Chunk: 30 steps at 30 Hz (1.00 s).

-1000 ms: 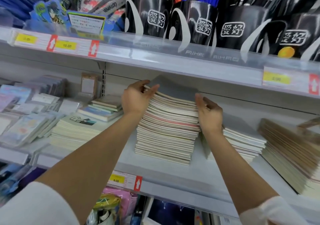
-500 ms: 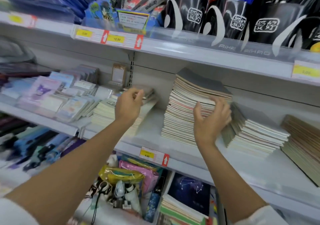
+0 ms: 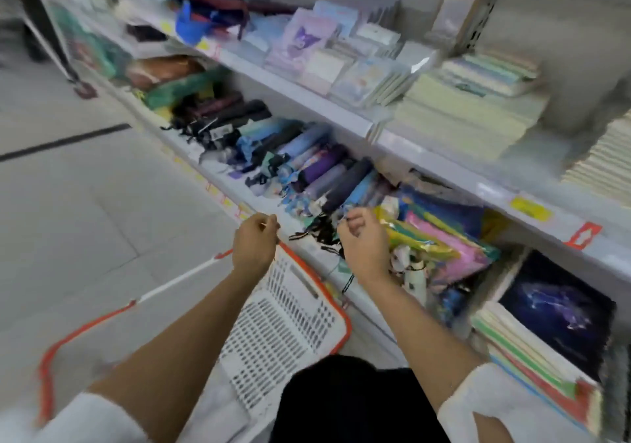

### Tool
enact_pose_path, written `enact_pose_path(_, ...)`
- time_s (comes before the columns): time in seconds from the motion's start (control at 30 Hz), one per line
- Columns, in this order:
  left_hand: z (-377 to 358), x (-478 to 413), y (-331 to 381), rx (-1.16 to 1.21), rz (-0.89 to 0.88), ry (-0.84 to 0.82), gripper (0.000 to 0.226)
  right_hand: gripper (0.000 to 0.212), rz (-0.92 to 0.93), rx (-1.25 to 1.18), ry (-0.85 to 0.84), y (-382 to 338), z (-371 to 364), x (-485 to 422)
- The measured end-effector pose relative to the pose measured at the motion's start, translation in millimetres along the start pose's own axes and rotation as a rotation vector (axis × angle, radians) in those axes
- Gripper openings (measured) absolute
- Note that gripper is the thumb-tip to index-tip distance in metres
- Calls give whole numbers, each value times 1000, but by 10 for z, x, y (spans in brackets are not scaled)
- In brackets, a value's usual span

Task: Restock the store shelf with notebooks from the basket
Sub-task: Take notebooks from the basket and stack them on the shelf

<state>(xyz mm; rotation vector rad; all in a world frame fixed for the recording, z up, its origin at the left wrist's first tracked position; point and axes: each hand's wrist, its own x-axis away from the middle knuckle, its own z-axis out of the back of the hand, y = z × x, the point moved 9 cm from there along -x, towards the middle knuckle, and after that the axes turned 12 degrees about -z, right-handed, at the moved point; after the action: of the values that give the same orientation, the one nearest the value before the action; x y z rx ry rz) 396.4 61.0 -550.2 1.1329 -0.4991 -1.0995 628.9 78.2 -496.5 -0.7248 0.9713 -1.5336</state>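
Hands that a second ago were squaring the tall pile on the shelf have come off it, and the view has swung down and left towards the floor. That batch looks placed, and I judge the next step to be a reach for more stock.

At the left, the tiled floor [image 3: 85,203] gives open room beside the basket [image 3: 290,323]. The basket sits on the floor against the shelving foot, and its orange rim runs under the left forearm. No notebook shows in the part of the basket that is visible, but arms and blur hide much of it, so I cannot tell what is left inside.

The left hand [image 3: 254,248] hangs above the basket's far rim with its fingers loosely curled and nothing seen in them. The right hand [image 3: 363,244] is just beside it and curled the same way. It is close to the dangling straps of the umbrellas [image 3: 307,155], which could snag it.

Further right, the shelf [image 3: 444,155] lip juts out above both hands and is an edge to mind when rising. The notebook stack [image 3: 601,166] sits on that shelf at the frame's right edge, well apart from both hands.
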Motion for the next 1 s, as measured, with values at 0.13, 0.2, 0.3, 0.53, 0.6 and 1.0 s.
enact_pose_path(0.13, 413, 226, -1057, -61, 194, 86, 34, 23, -178, 149, -374, 522, -1153, 393)
enact_pose_path(0.2, 560, 422, -1526, -85, 297, 118, 32, 27, -282, 207, -554, 805, -1670, 629)
enact_pose_path(0.3, 746, 784, -2123, -137, 428, 137, 30, 21, -426, 293, -706, 1241, -2255, 1017)
enact_pose_path(0.53, 1206, 1751, -3209, -314, 773, 142, 24, 37, -710, 485, -981, 2217, -2967, 1843)
enact_pose_path(0.6, 1260, 1999, -3405, -415, 858, 38, 16, 34, -702, 594, -1082, 2407, -3068, 1937)
enact_pose_path(1.0, 1193, 2298, -3733, -457, 1119, 251, 66, 71, -838, 559, -1283, 2836, -3321, 2245)
